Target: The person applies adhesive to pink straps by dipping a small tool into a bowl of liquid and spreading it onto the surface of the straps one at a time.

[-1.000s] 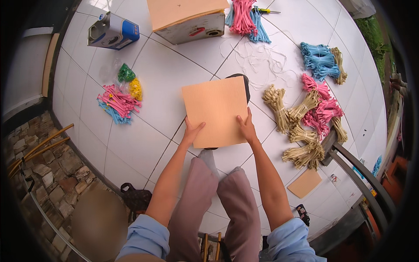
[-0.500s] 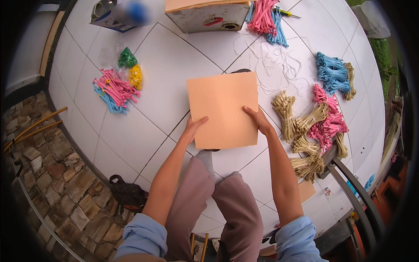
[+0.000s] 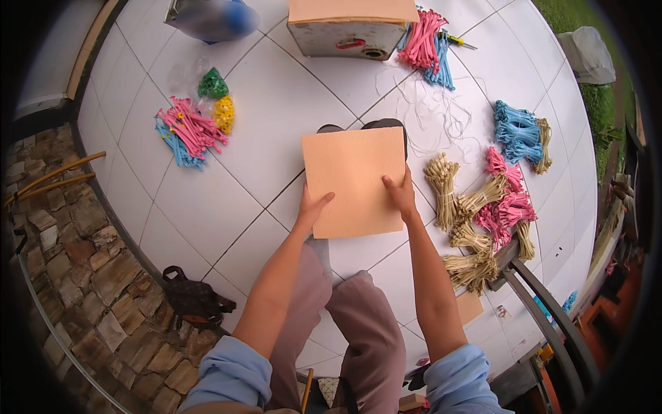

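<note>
A square sheet of peach corrugated cardboard (image 3: 355,183) is held up above my lap and feet. My left hand (image 3: 315,205) grips its left edge, thumb across the ribbed face and fingers hidden behind. On the opposite edge, my right hand (image 3: 400,192) holds it the same way. Dark shoes (image 3: 386,124) show just past the sheet's far edge. To the right lie tied bundles of beige sticks or cords (image 3: 441,188) and pink ones (image 3: 507,210); blue bundles (image 3: 518,131) sit beyond them.
A metal box (image 3: 348,38) with a peach top stands ahead. Left of it are loose pink pieces (image 3: 189,127) and bags of green (image 3: 213,84) and yellow bits (image 3: 224,114). White strings (image 3: 441,110) trail over the tiles. A dark bag (image 3: 196,297) rests near the stone paving (image 3: 103,276).
The view has shifted slightly, moving the surroundings in the picture. The cardboard sheet is still in both hands, now a little straighter, and more of the shoes shows beyond it.
</note>
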`<action>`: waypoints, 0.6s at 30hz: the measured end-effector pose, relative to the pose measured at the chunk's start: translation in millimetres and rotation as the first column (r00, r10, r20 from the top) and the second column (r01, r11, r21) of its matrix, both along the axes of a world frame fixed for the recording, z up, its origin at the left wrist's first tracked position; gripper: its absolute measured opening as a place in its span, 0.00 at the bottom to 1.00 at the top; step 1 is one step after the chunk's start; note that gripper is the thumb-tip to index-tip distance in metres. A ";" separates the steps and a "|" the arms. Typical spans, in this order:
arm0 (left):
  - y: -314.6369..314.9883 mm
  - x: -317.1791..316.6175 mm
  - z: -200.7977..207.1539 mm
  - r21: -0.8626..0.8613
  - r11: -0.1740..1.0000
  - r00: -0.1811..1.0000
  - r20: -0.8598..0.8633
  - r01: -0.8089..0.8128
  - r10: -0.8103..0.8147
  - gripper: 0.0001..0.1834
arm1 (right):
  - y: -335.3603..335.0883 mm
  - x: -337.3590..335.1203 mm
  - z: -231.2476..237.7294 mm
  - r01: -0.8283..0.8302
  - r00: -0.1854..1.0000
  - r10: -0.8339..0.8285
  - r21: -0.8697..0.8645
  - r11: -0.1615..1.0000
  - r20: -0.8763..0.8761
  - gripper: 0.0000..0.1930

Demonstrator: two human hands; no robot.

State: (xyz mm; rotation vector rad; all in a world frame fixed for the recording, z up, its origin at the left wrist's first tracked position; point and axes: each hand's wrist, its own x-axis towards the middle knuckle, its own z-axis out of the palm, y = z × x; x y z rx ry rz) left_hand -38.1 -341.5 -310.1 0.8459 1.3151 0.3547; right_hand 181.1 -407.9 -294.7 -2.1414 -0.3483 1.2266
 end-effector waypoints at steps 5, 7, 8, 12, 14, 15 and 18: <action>33.6 8.7 -1.2 0.035 0.994 0.994 0.013 0.108 -0.108 0.40 | 0.2 0.3 -11.2 0.137 0.989 -0.128 0.125 0.983 -0.079 0.38; 43.0 6.0 1.1 0.075 0.979 0.982 -0.012 0.190 -0.189 0.45 | 6.2 -5.8 -7.8 0.138 0.990 -0.132 0.132 0.981 -0.056 0.39; 44.6 6.5 -0.5 0.088 0.978 0.982 -0.009 0.189 -0.189 0.45 | 7.1 -3.0 -12.0 0.111 0.993 -0.107 0.089 0.990 -0.046 0.41; 32.3 19.4 40.9 0.122 0.904 0.748 -0.611 0.410 -0.257 0.52 | 3.4 -7.3 11.3 0.114 0.967 -0.063 -0.197 0.974 0.248 0.44; 12.4 -3.4 82.4 0.106 0.884 0.658 -0.709 0.455 -0.253 0.52 | -23.2 -20.3 47.7 0.127 0.966 -0.076 -0.194 0.973 0.248 0.40; -3.4 -30.8 98.6 0.137 0.886 0.702 -0.667 0.444 -0.249 0.52 | -50.5 -26.7 66.6 0.037 0.962 0.014 -0.178 0.983 0.273 0.37; -81.1 -117.4 185.2 0.044 0.851 0.716 -0.564 0.523 -0.410 0.46 | -174.6 -42.8 148.6 -0.242 0.945 0.305 -0.372 0.896 0.119 0.23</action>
